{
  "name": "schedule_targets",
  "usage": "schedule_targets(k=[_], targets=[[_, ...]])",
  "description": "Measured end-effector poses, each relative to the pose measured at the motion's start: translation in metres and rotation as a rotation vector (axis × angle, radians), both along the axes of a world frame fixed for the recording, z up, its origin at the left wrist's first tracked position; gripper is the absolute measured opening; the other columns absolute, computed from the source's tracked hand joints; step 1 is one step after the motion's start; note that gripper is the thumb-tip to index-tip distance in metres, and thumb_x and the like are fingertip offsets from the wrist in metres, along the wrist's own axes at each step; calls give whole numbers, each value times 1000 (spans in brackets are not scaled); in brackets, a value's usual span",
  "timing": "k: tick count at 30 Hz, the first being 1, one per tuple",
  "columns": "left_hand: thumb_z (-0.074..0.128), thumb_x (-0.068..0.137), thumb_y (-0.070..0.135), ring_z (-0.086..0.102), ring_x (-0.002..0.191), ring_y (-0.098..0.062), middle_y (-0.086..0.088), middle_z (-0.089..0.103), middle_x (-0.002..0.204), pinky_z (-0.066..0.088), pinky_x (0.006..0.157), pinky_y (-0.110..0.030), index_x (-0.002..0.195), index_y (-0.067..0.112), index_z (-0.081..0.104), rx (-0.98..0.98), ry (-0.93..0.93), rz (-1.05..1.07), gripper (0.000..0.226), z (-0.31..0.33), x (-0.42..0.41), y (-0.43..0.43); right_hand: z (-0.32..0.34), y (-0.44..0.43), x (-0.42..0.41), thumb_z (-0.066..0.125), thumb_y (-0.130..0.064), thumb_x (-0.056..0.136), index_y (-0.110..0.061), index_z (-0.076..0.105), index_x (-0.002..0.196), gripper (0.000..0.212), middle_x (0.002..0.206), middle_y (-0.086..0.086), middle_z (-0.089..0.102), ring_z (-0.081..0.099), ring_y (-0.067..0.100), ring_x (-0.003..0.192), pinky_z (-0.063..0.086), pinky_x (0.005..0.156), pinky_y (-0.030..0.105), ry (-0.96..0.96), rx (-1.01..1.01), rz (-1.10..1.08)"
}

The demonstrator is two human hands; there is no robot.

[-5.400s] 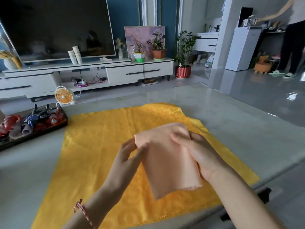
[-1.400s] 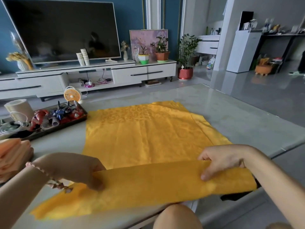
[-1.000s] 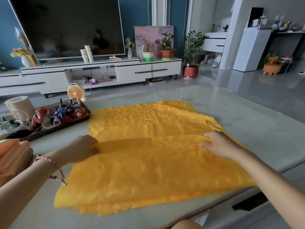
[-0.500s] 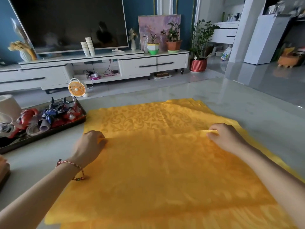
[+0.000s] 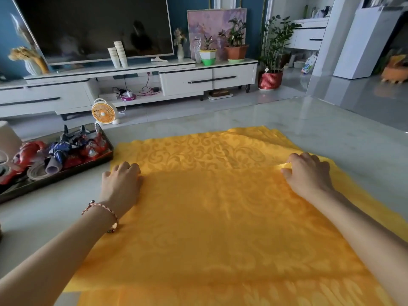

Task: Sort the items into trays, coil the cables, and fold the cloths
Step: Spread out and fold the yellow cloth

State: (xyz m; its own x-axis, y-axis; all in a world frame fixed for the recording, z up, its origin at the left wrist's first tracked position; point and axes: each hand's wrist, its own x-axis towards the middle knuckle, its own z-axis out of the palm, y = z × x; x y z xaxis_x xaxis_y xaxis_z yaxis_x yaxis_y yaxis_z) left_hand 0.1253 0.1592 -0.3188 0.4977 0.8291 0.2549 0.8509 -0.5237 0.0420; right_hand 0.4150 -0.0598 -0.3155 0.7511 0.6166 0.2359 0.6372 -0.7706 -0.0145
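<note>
Fold edge carried farther across yellow cloth; left grip, right grip each pinching edge corner.

Cannot follow the yellow cloth to its near hem, cut by the bottom edge. Cannot see fingertips of the left hand, curled down at the cloth's fold corner. Left of the cloth, cannot sort the jumble in the dark tray, cropped alongside a pale roll. Far beyond its right corner, blurred orange shape.
</note>
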Motion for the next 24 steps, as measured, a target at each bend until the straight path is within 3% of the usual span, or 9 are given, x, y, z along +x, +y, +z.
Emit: schedule_targets(k=[3, 6, 8, 11, 14, 19, 21, 22, 24], targets=[[46, 95, 33, 38, 125, -28, -8, 40, 137, 32, 101, -43, 136, 18, 35, -18, 58, -10, 46, 16, 13, -32, 9, 4, -25, 57, -19, 86, -10, 44, 123, 40, 123, 13, 48, 44, 32, 117, 34, 94, 40, -109, -12, 84], [34, 96, 44, 27, 136, -19, 2, 26, 150, 25, 107, -36, 142, 30, 28, -177, 14, -231, 48, 13, 21, -94, 13, 13, -75, 56, -26, 89, -15, 49, 125, 39, 126, 8, 51, 47, 27, 119, 37, 99, 34, 225, 194, 352], [26, 95, 52, 11, 142, -14, 6, 10, 155, 14, 113, -37, 145, 33, 18, -266, 86, -340, 54, 2, 15, -137, 5, 9, -111, 53, -34, 91, -19, 52, 124, 36, 125, 4, 54, 48, 22, 120, 36, 101, 31, 333, 231, 512], [19, 94, 58, -10, 144, -10, 11, -12, 156, -3, 115, -38, 148, 33, 0, -290, 133, -369, 62, -14, 0, -164, -20, -11, -138, 38, -47, 95, -26, 44, 134, 44, 142, -4, 39, 33, 15, 132, 21, 109, 26, 221, 143, 634], [14, 92, 61, -21, 141, -5, 16, -29, 149, -15, 113, -32, 145, 41, -13, -253, 90, -339, 62, -22, -19, -160, -29, -23, -133, 32, -47, 98, -28, 37, 140, 47, 150, -12, 25, 21, 7, 138, 9, 111, 21, 210, 161, 641], [11, 93, 58, -18, 142, -7, 12, -19, 155, -13, 113, -32, 145, 41, -11, -261, 14, -96, 59, -29, -77, -139, -26, -22, -133, 39, -40, 98, -22, 45, 137, 43, 147, -7, 35, 29, 10, 136, 15, 110, 23, 160, 158, 665], [15, 95, 54, -10, 144, -10, 8, -10, 157, -9, 115, -31, 148, 34, -3, -295, -29, 23, 60, -31, -97, -131, -23, -25, -139, 56, -28, 92, -15, 62, 119, 30, 127, 1, 56, 51, 19, 120, 34, 103, 33, 118, 183, 642], [20, 96, 51, -4, 145, -13, 4, -2, 158, -5, 116, -31, 149, 26, 5, -299, -80, 75, 60, -30, -106, -130, -20, -27, -143, 67, -19, 85, -12, 69, 103, 20, 110, 4, 64, 61, 23, 105, 45, 91, 38, 84, 214, 640], [37, 96, 42, 10, 143, -21, -6, 18, 155, 6, 116, -32, 142, 13, 30, -312, -251, 146, 55, -30, -109, -128, -18, -30, -147, 77, -4, 70, -10, 71, 84, 17, 87, 4, 66, 66, 26, 83, 52, 72, 41, 29, 250, 602]])
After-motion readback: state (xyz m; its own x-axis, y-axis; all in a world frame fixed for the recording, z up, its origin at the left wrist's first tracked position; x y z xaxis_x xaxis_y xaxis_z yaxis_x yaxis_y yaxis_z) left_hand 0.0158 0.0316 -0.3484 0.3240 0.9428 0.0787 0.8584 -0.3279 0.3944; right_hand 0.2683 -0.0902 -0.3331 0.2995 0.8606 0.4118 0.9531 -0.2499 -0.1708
